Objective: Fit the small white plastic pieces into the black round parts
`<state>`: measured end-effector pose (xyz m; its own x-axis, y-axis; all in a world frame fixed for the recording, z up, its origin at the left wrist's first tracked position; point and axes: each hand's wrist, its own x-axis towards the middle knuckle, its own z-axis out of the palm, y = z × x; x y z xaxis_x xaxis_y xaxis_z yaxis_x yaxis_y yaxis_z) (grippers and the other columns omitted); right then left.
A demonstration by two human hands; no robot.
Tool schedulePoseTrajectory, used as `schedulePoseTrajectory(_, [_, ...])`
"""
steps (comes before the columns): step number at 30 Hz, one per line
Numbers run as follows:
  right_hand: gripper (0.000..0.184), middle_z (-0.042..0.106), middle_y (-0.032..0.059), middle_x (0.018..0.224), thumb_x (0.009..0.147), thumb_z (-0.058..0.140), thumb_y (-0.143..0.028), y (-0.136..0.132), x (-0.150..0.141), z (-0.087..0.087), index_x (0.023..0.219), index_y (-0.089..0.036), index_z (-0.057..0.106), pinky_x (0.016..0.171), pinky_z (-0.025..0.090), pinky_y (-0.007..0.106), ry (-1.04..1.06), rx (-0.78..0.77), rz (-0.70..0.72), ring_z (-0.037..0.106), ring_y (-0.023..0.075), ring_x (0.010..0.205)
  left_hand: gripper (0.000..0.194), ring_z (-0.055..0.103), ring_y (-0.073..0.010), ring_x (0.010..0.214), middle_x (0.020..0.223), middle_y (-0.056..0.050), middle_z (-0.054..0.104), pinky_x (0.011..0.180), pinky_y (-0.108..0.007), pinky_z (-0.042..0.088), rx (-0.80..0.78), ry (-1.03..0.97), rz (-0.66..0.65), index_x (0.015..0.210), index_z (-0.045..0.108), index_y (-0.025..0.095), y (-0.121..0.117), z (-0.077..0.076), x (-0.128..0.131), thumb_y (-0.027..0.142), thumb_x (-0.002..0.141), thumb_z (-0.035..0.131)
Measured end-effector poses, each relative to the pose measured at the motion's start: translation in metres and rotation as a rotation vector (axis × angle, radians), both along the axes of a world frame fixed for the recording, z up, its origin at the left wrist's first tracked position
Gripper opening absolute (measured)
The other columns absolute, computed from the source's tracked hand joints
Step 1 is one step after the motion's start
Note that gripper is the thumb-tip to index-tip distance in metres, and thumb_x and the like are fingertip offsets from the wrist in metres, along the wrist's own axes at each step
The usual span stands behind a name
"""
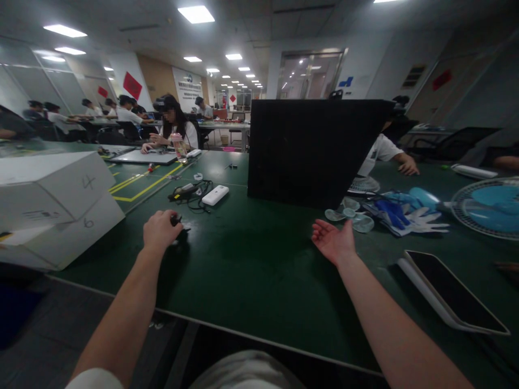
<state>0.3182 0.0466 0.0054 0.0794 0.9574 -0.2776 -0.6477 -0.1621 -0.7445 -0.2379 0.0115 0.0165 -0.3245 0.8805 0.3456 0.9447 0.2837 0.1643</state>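
My left hand (161, 231) is closed around a small black object (175, 220) just above the green table; its kind is too blurred to tell, and the fingers cover part of it. Beyond that hand lie a tangle of black cables (190, 192) and a white oblong device (215, 195). Turned palm up, my right hand (332, 240) is open with nothing in it. Just past its fingertips rests a translucent fan blade (349, 214). To the right of it lie blue-and-white gloves (405, 216).
A large black panel (308, 151) stands across the green table (243, 281). White boxes (81, 189) are stacked at left. A phone (454, 292) on a white block lies at right, below a blue fan (494, 202). Co-workers sit beyond, one near a bottle (178, 147).
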Motion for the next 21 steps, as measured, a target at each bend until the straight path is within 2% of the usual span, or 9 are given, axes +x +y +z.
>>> schedulePoseTrajectory(4, [0.082, 0.070, 0.0138, 0.082, 0.089, 0.009, -0.082, -0.001, -0.002, 0.002, 0.105, -0.023, 0.064, 0.054, 0.053, 0.040, -0.006, 0.005, 0.005, 0.064, 0.0261, 0.068, 0.041, 0.060, -0.0350, 0.109, 0.118, -0.013, 0.064, 0.087, -0.045, 0.050, -0.011, 0.081, -0.038, 0.117, 0.071, 0.026, -0.003, 0.002, 0.011, 0.040, 0.080, 0.063])
schedulePoseTrajectory(13, [0.081, 0.070, 0.0136, 0.080, 0.090, 0.010, -0.081, -0.002, -0.005, 0.003, 0.104, -0.022, 0.064, 0.053, 0.052, 0.040, -0.016, 0.003, 0.002, 0.063, 0.0254, 0.065, 0.033, 0.057, -0.0354, 0.108, 0.116, -0.013, 0.063, 0.087, -0.047, 0.049, -0.038, 0.113, -0.113, 0.110, 0.073, 0.027, -0.004, -0.001, 0.022, 0.038, 0.081, 0.063])
schedulePoseTrajectory(16, [0.080, 0.070, 0.0136, 0.079, 0.091, 0.011, -0.080, -0.003, -0.006, 0.004, 0.102, -0.021, 0.064, 0.054, 0.053, 0.039, -0.031, -0.002, -0.005, 0.063, 0.0249, 0.065, 0.041, 0.055, -0.0366, 0.113, 0.123, -0.013, 0.060, 0.093, -0.049, 0.049, 0.033, 0.077, -0.132, 0.116, 0.071, 0.027, -0.005, -0.002, 0.025, 0.042, 0.079, 0.065])
schedulePoseTrajectory(19, [0.080, 0.070, 0.0136, 0.079, 0.092, 0.012, -0.080, -0.004, -0.007, 0.005, 0.102, -0.020, 0.065, 0.055, 0.053, 0.039, -0.040, -0.001, -0.001, 0.063, 0.0246, 0.065, 0.055, 0.050, -0.0371, 0.124, 0.135, -0.014, 0.054, 0.105, -0.050, 0.044, 0.148, 0.035, -0.121, 0.127, 0.066, 0.025, -0.002, -0.006, 0.028, 0.055, 0.081, 0.063])
schedulePoseTrajectory(21, [0.080, 0.071, 0.0137, 0.079, 0.092, 0.013, -0.080, -0.005, -0.008, 0.006, 0.101, -0.020, 0.065, 0.055, 0.053, 0.039, -0.042, -0.002, 0.005, 0.064, 0.0249, 0.065, 0.066, 0.047, -0.0380, 0.131, 0.144, -0.016, 0.049, 0.109, -0.049, 0.041, 0.170, 0.015, -0.110, 0.133, 0.062, 0.022, 0.002, -0.008, 0.028, 0.063, 0.081, 0.062])
